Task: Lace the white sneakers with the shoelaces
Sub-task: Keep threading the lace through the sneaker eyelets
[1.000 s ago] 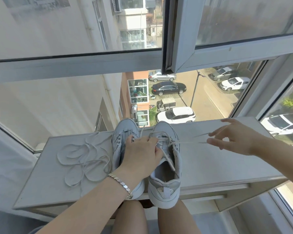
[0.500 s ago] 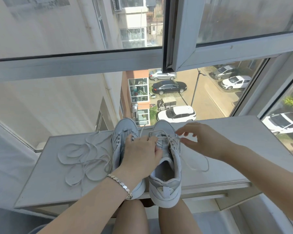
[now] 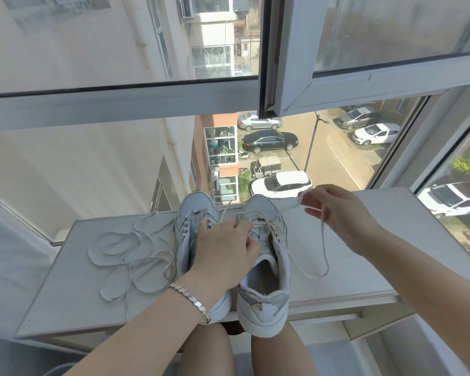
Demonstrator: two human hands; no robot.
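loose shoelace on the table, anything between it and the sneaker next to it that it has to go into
Nothing lies between the loose shoelace and the near sneaker; they lie side by side. The left hand, though, covers that sneaker's rear part.

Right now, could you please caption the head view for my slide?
Left hand grips the partly laced sneaker on a white table; right hand pinches its shoelace aloft.

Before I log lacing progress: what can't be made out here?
Head view only:
- Eyelets of the left sneaker: mostly covered by the left hand.
- Middle eyelets of the right sneaker: under that hand's fingers, crossings uncountable.
- Tip of the threaded lace: blurred, partly within the right hand.
- Ends of the loose lace: lost in its tangle.
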